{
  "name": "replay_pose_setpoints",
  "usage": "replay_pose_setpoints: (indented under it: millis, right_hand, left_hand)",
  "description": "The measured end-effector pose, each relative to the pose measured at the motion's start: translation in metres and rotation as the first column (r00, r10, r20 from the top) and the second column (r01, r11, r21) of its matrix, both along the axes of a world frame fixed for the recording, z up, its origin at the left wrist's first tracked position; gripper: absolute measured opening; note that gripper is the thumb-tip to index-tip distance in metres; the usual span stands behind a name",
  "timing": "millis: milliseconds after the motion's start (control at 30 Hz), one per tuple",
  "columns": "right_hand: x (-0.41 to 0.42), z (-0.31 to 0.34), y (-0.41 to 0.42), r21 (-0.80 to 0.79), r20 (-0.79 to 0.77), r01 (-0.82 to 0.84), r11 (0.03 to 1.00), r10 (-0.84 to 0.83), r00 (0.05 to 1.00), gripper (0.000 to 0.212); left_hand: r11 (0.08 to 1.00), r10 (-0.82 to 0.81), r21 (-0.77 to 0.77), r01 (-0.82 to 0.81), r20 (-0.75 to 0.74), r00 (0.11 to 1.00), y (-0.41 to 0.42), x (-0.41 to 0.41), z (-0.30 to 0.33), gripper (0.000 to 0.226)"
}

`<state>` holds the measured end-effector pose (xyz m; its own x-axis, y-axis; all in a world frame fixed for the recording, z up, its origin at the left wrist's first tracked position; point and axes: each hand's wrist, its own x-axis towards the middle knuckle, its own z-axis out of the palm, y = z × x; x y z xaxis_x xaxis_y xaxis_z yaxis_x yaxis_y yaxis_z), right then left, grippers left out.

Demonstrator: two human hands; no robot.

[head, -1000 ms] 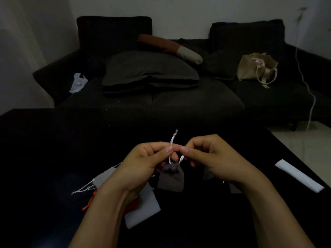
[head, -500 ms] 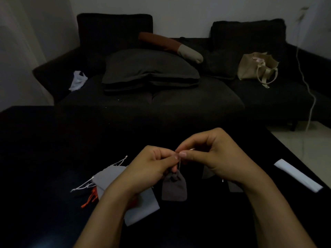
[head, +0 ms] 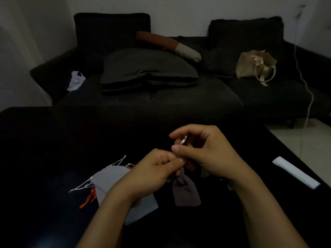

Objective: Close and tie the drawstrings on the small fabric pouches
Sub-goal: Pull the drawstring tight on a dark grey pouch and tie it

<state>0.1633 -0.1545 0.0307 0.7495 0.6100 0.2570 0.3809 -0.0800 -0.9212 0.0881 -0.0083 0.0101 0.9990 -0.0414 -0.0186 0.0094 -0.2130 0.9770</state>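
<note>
Drawstring (head: 183, 141) pinched by right hand (head: 202, 151), fingers curled above; pouch (head: 186, 192) neck gripped by left hand (head: 155, 173), pouch hung below.

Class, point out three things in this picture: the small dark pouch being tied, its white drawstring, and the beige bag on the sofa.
dark pouch (head: 186, 194), head view, middle of its body.
white drawstring (head: 183, 139), head view, its free end.
beige bag (head: 248, 64), head view, its front side.

A small dark grey pouch (head: 186, 193) hangs upright by its white drawstring (head: 183, 141), neck gathered shut, just above the black counter (head: 53, 149). Left of it lie pale grey pouches (head: 111, 178) with loose white and orange strings.
</note>
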Motion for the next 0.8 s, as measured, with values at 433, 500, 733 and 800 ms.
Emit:
replay_pose_setpoints:
  millis: [433, 500, 733, 800]
  right_hand:
    - [0.000, -0.002, -0.003, 0.111, -0.364, 0.005, 0.994, 0.036, 0.931, 0.016]
    - [0.001, -0.002, -0.002, 0.137, -0.361, 0.057, 0.989, -0.004, 0.932, 0.016]
    - [0.002, -0.002, -0.002, 0.132, -0.327, 0.166, 0.977, -0.115, 0.938, 0.010]
    - [0.002, -0.001, -0.002, 0.138, -0.335, 0.168, 0.976, -0.114, 0.935, 0.011]
  left_hand:
    - [0.996, 0.023, -0.090, -0.021, 0.026, 0.999, 0.006, 0.006, -0.005, 0.039]
    - [0.993, 0.025, -0.112, -0.023, 0.016, 1.000, 0.007, 0.006, -0.004, 0.028]
    - [0.896, 0.231, -0.375, -0.238, -0.064, 0.971, 0.005, 0.011, -0.004, 0.019]
    - [0.876, 0.252, -0.402, -0.267, -0.090, 0.963, 0.005, 0.011, -0.004, 0.018]
